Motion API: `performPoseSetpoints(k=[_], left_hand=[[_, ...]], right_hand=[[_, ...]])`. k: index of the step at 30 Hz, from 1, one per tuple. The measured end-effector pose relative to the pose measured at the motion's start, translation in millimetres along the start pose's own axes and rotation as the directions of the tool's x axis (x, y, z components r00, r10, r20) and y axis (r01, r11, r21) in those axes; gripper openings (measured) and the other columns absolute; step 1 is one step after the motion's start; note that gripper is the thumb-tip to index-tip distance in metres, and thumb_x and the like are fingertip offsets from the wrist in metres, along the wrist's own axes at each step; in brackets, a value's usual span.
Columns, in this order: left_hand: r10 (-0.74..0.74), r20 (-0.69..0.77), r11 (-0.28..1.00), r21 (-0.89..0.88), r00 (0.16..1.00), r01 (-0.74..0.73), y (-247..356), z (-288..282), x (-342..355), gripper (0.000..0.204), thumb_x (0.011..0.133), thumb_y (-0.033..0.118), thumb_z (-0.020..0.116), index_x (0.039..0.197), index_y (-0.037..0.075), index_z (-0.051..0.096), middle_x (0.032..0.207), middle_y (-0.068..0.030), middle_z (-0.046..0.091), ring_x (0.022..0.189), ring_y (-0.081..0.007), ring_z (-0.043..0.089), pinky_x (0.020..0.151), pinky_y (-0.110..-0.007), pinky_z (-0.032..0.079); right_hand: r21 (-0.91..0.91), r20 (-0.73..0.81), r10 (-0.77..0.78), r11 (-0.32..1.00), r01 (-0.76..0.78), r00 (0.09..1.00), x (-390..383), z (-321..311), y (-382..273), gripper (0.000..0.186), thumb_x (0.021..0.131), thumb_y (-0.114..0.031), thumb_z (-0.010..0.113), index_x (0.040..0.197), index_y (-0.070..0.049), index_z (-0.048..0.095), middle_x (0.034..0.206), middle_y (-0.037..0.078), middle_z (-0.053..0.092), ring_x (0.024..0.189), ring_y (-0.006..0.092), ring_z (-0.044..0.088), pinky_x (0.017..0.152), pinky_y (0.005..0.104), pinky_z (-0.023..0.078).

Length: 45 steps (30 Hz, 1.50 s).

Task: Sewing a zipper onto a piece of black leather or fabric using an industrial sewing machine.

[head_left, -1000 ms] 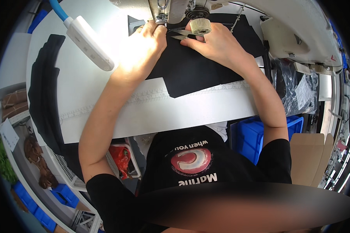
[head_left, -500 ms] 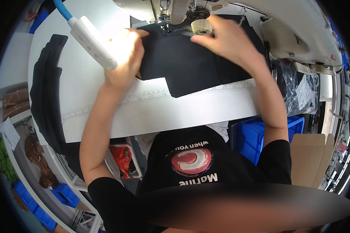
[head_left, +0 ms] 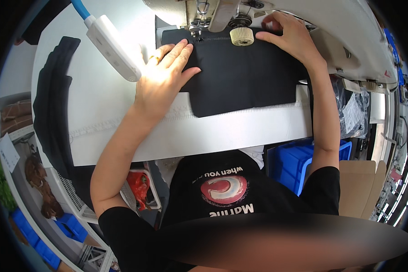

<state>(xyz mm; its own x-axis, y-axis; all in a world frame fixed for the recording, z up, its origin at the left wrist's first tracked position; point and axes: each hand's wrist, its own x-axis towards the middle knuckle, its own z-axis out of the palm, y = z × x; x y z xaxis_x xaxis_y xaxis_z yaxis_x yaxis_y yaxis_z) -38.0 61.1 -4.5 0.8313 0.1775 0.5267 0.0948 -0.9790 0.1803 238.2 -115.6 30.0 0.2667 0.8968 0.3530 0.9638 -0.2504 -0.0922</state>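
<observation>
A black fabric piece point(head_left: 245, 81) with a stepped lower edge lies flat on the white sewing table point(head_left: 204, 138). Its far edge passes beneath the presser foot point(head_left: 198, 36) of a sewing machine point(head_left: 276, 7), and a line of stitching runs across it near that edge. My left hand point(head_left: 163, 75), a ring on one finger, rests flat on the fabric's left part, fingertips close to the foot. Beyond the cream ribbed knob point(head_left: 241, 36), my right hand point(head_left: 292, 41) is over the fabric's far right, fingers curved and thumb apart from them. Its palm side is partly hidden.
A white lamp point(head_left: 111, 47) on a blue neck hangs left of the foot. Folded black fabric strips point(head_left: 52, 104) drape over the table's left side. A blue bin point(head_left: 288, 163) stands below right, near a plastic-wrapped package point(head_left: 353, 111). Ruler markings run along the table.
My left hand has moved right, from the fabric's left edge to flat on top of it. The right hand has shifted right and away from the knob. The fabric has turned slightly.
</observation>
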Motion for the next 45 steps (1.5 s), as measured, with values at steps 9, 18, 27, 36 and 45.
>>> performPoseSetpoints(k=[9,18,27,36,45], left_hand=[[0.123,0.077,0.99,-0.081,0.989,-0.117,-11,-4,5,0.057,0.072,0.029,0.078,0.121,0.005,0.063,0.127,-0.0034,0.062,0.104,-0.0229,0.059,0.094,-0.042,0.044],[0.059,0.126,0.996,-0.071,0.99,-0.05,-5,-4,0,0.074,0.066,0.046,0.078,0.129,0.011,0.06,0.133,-0.0019,0.06,0.106,-0.0227,0.058,0.096,-0.049,0.039],[0.057,0.045,0.998,-0.041,0.997,-0.055,2,0,0,0.069,0.065,0.048,0.079,0.122,0.01,0.064,0.128,-0.007,0.062,0.103,-0.0258,0.059,0.095,-0.046,0.043],[0.064,-0.002,0.998,0.017,0.998,-0.064,7,5,-2,0.066,0.068,0.049,0.077,0.117,0.007,0.065,0.124,-0.0092,0.063,0.102,-0.0252,0.059,0.071,-0.03,0.056],[0.081,-0.042,0.995,0.052,0.996,-0.079,10,7,-1,0.064,0.069,0.05,0.076,0.115,0.007,0.067,0.121,-0.0097,0.064,0.099,-0.0245,0.059,0.068,-0.029,0.056]], right_hand=[[0.244,0.235,0.202,0.935,-0.259,0.951,-3,-19,-33,0.034,0.079,-0.033,0.072,0.073,-0.002,0.061,0.066,0.005,0.059,0.063,0.0198,0.056,0.06,0.0339,0.044],[0.269,0.337,0.197,0.917,-0.295,0.921,1,-10,-14,0.028,0.081,-0.031,0.07,0.078,-0.003,0.064,0.065,0.008,0.061,0.062,0.0213,0.057,0.06,0.0333,0.044],[0.191,0.218,0.256,0.935,-0.298,0.942,1,-11,-25,0.028,0.082,-0.029,0.068,0.081,-0.002,0.065,0.069,0.011,0.064,0.064,0.027,0.06,0.063,0.036,0.046],[0.113,0.203,0.28,0.945,-0.307,0.938,1,-2,-20,0.027,0.083,-0.03,0.067,0.081,-0.003,0.065,0.07,0.01,0.064,0.07,0.0287,0.062,0.072,0.0361,0.046],[-0.075,-0.259,-0.105,0.993,0.089,0.96,-60,-91,-88,0.026,0.078,-0.014,0.075,0.101,-0.005,0.067,0.098,0.008,0.068,0.095,0.0292,0.063,0.088,0.0376,0.044]])
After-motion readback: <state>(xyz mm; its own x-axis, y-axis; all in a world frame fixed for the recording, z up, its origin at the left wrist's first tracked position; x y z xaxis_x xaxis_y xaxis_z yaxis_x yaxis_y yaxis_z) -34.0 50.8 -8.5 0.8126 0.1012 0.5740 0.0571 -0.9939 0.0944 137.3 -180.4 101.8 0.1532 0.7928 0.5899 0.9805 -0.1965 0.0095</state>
